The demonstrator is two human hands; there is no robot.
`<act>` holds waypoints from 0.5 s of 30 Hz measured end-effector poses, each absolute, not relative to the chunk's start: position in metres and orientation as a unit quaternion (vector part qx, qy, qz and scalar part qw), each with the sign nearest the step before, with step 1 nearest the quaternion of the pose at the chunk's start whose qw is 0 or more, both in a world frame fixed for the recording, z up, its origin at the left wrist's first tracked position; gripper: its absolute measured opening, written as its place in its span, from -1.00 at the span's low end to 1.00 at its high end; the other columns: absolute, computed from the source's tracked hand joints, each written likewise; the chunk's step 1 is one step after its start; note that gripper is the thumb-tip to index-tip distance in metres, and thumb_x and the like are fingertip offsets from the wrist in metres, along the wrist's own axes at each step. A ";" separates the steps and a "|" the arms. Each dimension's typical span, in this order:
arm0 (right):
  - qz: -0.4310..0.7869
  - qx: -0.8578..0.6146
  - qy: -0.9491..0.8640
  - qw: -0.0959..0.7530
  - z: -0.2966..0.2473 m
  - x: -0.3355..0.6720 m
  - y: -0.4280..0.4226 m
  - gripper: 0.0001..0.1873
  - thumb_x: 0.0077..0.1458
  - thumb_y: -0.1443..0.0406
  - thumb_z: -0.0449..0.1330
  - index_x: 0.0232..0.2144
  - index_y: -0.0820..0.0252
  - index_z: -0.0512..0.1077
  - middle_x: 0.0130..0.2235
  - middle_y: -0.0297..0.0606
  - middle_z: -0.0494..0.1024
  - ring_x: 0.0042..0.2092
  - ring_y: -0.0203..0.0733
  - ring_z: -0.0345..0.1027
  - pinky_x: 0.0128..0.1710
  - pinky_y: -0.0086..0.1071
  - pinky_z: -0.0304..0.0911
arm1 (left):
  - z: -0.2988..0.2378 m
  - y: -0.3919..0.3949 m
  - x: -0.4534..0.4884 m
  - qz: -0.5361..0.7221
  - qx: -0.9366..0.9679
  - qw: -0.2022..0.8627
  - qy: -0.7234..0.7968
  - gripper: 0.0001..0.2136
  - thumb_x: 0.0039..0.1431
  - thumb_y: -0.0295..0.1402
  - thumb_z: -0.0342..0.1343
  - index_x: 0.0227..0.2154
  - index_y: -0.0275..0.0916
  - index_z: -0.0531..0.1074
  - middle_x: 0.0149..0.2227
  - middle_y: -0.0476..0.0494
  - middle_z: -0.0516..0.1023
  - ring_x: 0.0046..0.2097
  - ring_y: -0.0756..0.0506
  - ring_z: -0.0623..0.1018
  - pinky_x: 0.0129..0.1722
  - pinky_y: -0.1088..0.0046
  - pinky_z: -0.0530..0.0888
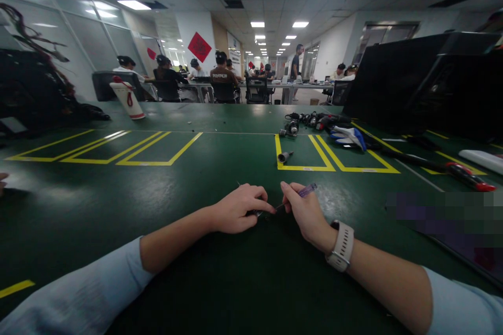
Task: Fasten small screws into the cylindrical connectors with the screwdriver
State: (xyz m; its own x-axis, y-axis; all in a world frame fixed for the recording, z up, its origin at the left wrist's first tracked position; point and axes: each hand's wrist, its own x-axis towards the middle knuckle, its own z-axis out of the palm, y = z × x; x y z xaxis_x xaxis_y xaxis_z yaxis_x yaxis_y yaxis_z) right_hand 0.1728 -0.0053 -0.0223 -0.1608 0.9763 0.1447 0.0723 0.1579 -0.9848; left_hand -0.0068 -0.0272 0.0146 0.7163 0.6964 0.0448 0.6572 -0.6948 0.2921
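Observation:
My right hand (304,212), with a pale watch (342,246) at its wrist, is closed round what looks like a small screwdriver (307,190) with a see-through purple handle. Its thin dark shaft slants down to the left, and the tip ends by my left index finger. My left hand (239,209) rests low over the green table (176,261) with fingers bent and thumb tucked in. Under those fingers a small shiny piece (258,213) shows in part; I cannot make out its kind. The two hands almost meet.
Beyond my hands a metal socket-like part (285,157) lies by yellow tape (306,168). Behind it are dark metal parts (293,126) and a blue-white glove (348,137). A red-black handled tool (469,175) lies right. A white cylinder (128,98) stands back left; people sit beyond.

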 end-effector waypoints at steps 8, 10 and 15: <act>0.499 -0.445 -0.544 0.508 -0.021 0.172 -0.002 -0.65 -0.02 0.13 0.11 -0.71 0.19 0.27 -0.71 -0.44 0.23 -0.65 -0.37 0.09 -0.64 -0.47 -0.01 | 0.016 -0.026 -0.003 0.079 0.925 0.147 0.342 -0.62 -0.01 -0.55 -0.05 -0.12 -0.09 0.38 -0.06 -0.08 0.37 -0.07 -0.14 0.36 -0.10 0.32 0.23; 0.500 -0.450 -0.519 0.527 -0.019 0.173 0.000 -0.66 -0.02 0.15 0.12 -0.72 0.19 0.26 -0.72 -0.45 0.21 -0.66 -0.38 0.07 -0.65 -0.47 -0.04 | 0.015 -0.026 -0.004 0.082 0.925 0.155 0.338 -0.62 -0.02 -0.56 -0.05 -0.12 -0.11 0.37 -0.07 -0.08 0.39 -0.07 -0.14 0.36 -0.09 0.31 0.23; 0.495 -0.452 -0.505 0.544 -0.018 0.176 0.003 -0.66 -0.05 0.16 0.14 -0.73 0.19 0.24 -0.74 -0.46 0.18 -0.68 -0.39 0.04 -0.68 -0.47 -0.09 | 0.011 -0.027 -0.007 0.111 0.907 0.177 0.366 -0.64 -0.05 -0.54 -0.02 -0.14 -0.17 0.34 -0.08 -0.12 0.36 -0.06 -0.14 0.36 -0.05 0.30 0.27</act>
